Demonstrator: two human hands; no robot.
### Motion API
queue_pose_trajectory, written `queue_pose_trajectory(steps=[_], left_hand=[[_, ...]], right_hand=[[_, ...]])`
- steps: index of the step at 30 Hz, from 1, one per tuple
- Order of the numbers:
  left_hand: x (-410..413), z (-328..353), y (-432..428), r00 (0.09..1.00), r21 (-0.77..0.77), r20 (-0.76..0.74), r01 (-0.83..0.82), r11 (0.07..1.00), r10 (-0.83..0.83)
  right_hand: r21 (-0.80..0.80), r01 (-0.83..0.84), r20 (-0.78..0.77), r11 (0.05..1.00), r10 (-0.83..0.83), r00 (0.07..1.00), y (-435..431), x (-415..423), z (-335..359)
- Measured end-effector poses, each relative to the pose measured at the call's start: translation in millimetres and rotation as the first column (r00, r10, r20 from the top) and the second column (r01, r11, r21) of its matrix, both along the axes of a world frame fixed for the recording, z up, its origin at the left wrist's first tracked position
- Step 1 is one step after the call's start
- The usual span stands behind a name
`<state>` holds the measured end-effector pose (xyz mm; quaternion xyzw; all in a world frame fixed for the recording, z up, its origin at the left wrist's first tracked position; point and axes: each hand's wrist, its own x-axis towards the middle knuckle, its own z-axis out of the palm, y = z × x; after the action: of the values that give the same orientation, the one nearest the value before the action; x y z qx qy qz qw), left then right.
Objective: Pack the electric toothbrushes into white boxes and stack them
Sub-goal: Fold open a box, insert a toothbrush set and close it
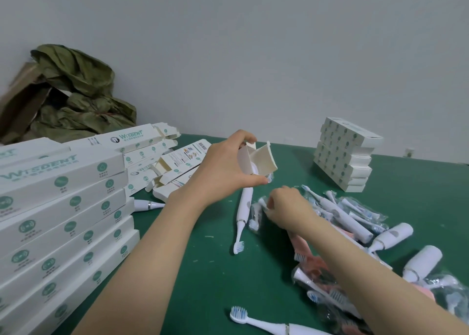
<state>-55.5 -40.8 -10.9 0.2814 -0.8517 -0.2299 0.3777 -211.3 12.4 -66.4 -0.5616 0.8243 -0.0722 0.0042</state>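
Observation:
My left hand (225, 164) grips a white box (261, 160) above the green table (203, 271), its end flaps open toward me. Part of a white toothbrush base shows inside the box's open end. Below it a white electric toothbrush (243, 212) lies on the table, bristles toward me. My right hand (286, 207) pinches a clear packet of brush heads (257, 214) at the edge of a pile of toothbrushes and packets (355, 220). A stack of packed white boxes (345, 154) stands at the back right.
A tall stack of long white boxes (58, 220) fills the left side, with loose open boxes (167, 164) behind it. A green bag in a cardboard carton (68, 93) sits at the back left. Another toothbrush (266, 323) lies at the near edge.

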Motion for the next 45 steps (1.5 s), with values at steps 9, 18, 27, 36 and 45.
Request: queue_pose_trajectory(steps=[9,18,27,36,45], left_hand=[[-4,-1,-1,1.0,-0.002,-0.007,0.002,1.0,-0.002],[-7,-3,-1,1.0,0.032,-0.004,-0.02,0.999,0.02],[-14,-11,0,0.994,-0.011,0.106,0.029,1.0,-0.028],[-16,-11,-1,0.993,-0.024,0.115,0.015,1.0,-0.012],[-17,-10,4,0.989,-0.003,0.134,0.063,0.998,-0.062]], right_hand=[[-0.595,0.53,0.79,0.604,0.32,0.522,28,-16,69],[-0.788,0.036,0.281,0.614,0.307,0.909,40,23,74],[-0.668,-0.199,-0.029,0.717,0.242,0.97,40,7,79],[-0.689,-0.256,-0.061,0.678,0.298,0.953,37,14,71],[-0.537,-0.172,0.303,0.826,0.379,0.874,36,13,70]])
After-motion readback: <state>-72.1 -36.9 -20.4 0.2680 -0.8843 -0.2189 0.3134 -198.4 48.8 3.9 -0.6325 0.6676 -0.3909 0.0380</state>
